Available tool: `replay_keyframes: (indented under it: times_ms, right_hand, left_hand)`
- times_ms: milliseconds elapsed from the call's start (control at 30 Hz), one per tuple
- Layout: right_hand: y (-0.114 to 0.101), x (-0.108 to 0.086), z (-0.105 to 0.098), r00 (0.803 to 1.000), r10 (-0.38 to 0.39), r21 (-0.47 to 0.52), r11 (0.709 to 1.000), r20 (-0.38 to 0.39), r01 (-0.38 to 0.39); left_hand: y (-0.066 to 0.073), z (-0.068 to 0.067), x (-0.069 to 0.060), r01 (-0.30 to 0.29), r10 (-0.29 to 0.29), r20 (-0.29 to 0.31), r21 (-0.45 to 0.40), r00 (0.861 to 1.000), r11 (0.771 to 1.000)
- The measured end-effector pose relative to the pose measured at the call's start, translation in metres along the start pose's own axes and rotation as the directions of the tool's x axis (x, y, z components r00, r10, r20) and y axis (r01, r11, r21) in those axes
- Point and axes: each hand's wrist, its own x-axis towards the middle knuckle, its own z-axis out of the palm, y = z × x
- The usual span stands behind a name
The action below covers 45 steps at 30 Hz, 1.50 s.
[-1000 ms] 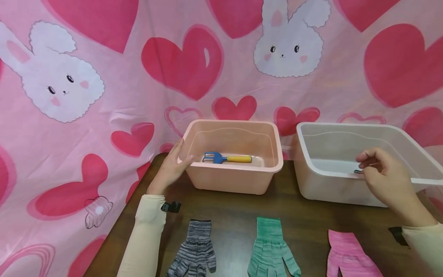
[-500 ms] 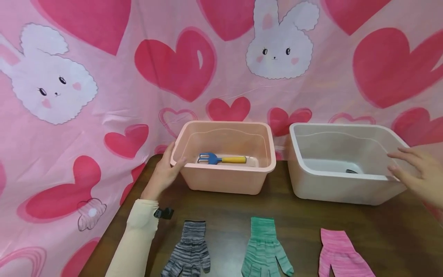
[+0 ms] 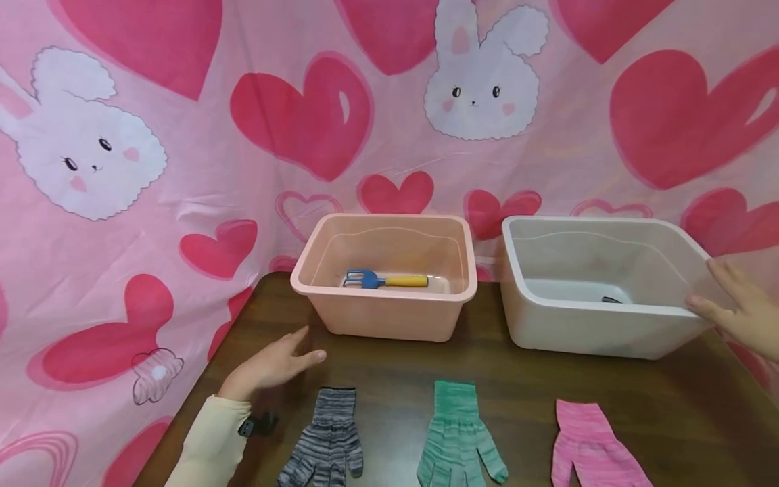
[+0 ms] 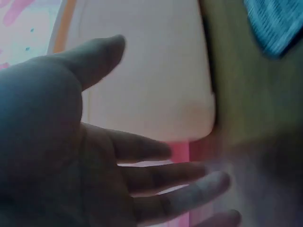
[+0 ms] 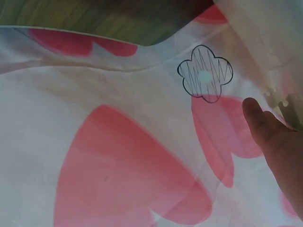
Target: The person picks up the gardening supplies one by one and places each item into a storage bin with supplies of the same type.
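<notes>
Away from the rim of the rectangular peach plastic tub [image 3: 389, 318], the left hand [image 3: 270, 365] is now drawn back, and it is seen low over the dark brown wooden table [image 3: 389, 379], near the tub's front left corner. Its fingers are held wide apart, with nothing in them; whether the table is touched cannot be told. At the right end of the rectangular pale grey plastic tub [image 3: 584, 331], the right hand [image 3: 745, 308] is seen, with thumb and fingers stretched and spread apart; whether the rim is touched cannot be told, and nothing is seen to be held. On the bottom of the peach tub, a small blue hand fork with a yellow handle [image 3: 402, 281] is laid, with its tines toward the left. Inside the grey tub, a small dark object [image 3: 611, 299] is partly hidden by the front rim. Before the tubs, three knitted gloves are laid in a row: one black-and-grey striped glove [image 3: 328, 433], one green glove [image 3: 458, 433] and one pink glove [image 3: 590, 433].
</notes>
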Motion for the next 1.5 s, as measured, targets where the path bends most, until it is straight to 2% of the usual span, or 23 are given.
replay_keyframes:
  times_ms: [67,167,333,433,533,700,867,933,1000,1067,1133,1200,1267,1367,1500]
  right_hand:
    - [-0.003,0.001,-0.001,1.000,0.007,-0.011,1.000,0.003,-0.007]
    - [-0.007,0.000,-0.001,0.999,0.052,-0.030,0.998,0.017,-0.052]
    - [-0.008,-0.003,-0.001,0.995,0.100,-0.060,0.993,0.028,-0.098]
    - [-0.008,-0.002,-0.002,0.994,0.103,-0.074,0.992,0.027,-0.101]
    - [-0.011,-0.002,-0.004,0.994,0.108,-0.075,0.992,0.030,-0.106]
    - [-0.016,-0.003,-0.006,0.992,0.120,-0.071,0.991,0.037,-0.117]
    - [-0.015,-0.002,-0.006,0.993,0.115,-0.054,0.992,0.033,-0.113]
    - [-0.014,-0.003,-0.005,0.992,0.122,-0.049,0.992,0.038,-0.120]
    - [-0.012,-0.004,-0.005,0.991,0.127,-0.046,0.991,0.044,-0.125]
    - [-0.011,-0.004,-0.004,0.990,0.133,-0.051,0.990,0.047,-0.130]
    - [-0.010,-0.003,-0.003,0.991,0.130,-0.058,0.990,0.042,-0.128]
    - [-0.009,-0.002,-0.002,0.992,0.124,-0.060,0.991,0.032,-0.122]
    - [-0.008,-0.002,-0.002,0.993,0.114,-0.061,0.992,0.023,-0.113]
    - [-0.007,-0.003,-0.002,0.992,0.121,-0.064,0.991,0.023,-0.119]
    - [-0.008,-0.004,-0.003,0.989,0.145,-0.069,0.987,0.035,-0.142]
  left_hand:
    - [0.004,0.007,-0.006,0.016,-0.017,0.006,0.053,1.000,0.998]
    - [0.011,0.017,-0.012,0.064,-0.063,-0.017,0.119,0.998,0.991]
    - [0.019,0.039,-0.021,0.139,-0.134,-0.037,0.228,0.990,0.964]
    - [0.021,0.054,-0.024,0.139,-0.121,-0.080,0.286,0.989,0.948]
    - [0.021,0.064,-0.025,0.117,-0.086,-0.113,0.306,0.990,0.945]
    - [0.022,0.066,-0.022,0.025,-0.006,-0.076,0.245,0.997,0.969]
    - [0.021,0.064,-0.020,-0.054,0.063,-0.050,0.156,0.997,0.986]
    - [0.020,0.062,-0.020,-0.096,0.099,-0.031,0.095,0.995,0.991]
    - [0.018,0.061,-0.019,-0.141,0.141,0.007,-0.027,0.990,0.990]
    - [0.016,0.058,-0.019,-0.169,0.181,0.044,-0.199,0.983,0.965]
    - [0.014,0.056,-0.018,-0.172,0.214,0.071,-0.379,0.974,0.909]
    - [0.012,0.054,-0.016,-0.165,0.240,0.083,-0.514,0.967,0.842]
    - [0.012,0.052,-0.015,-0.156,0.245,0.078,-0.576,0.966,0.802]
    - [0.014,0.052,-0.014,-0.136,0.220,0.057,-0.631,0.974,0.764]
    - [0.021,0.055,-0.013,-0.127,0.165,-0.007,-0.667,0.986,0.734]
